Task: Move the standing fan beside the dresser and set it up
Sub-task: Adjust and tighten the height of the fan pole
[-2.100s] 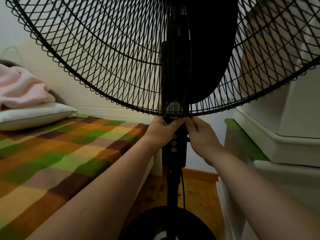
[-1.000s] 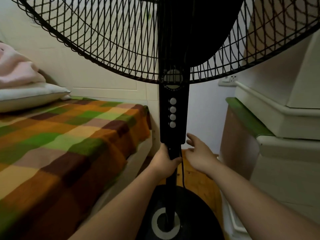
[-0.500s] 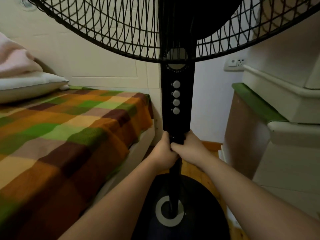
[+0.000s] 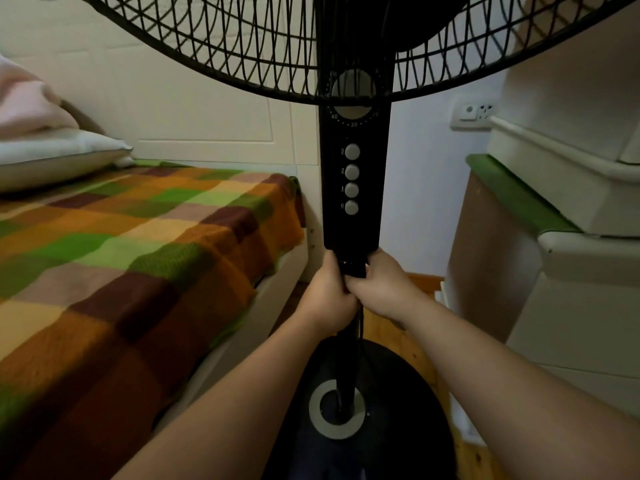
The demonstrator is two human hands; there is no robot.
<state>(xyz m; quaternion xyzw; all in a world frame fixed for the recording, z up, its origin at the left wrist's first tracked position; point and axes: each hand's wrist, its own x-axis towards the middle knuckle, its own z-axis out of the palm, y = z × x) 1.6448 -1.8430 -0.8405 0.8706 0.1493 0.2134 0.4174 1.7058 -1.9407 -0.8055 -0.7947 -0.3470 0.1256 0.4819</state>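
A black standing fan (image 4: 353, 216) stands upright right in front of me, between a bed and a white dresser (image 4: 568, 258). Its wire cage fills the top of the view. The control column shows a timer dial and several grey buttons. My left hand (image 4: 329, 296) and my right hand (image 4: 382, 287) both grip the fan's pole just under the control column, fingers wrapped round it and touching each other. The round black base (image 4: 391, 410) with a grey ring rests on the wooden floor below my arms. A thin black cord hangs along the pole.
A bed with a checked orange, green and brown blanket (image 4: 131, 258) lies close on the left, a pillow (image 4: 59, 154) at its head. A wall socket (image 4: 476, 112) sits on the back wall right of the fan. A narrow strip of wooden floor (image 4: 391, 327) runs between bed and dresser.
My hands left the dial and dropped to the pole under the control column. The left hand gripped first, then the right joined it. The fan head now sits higher in view.
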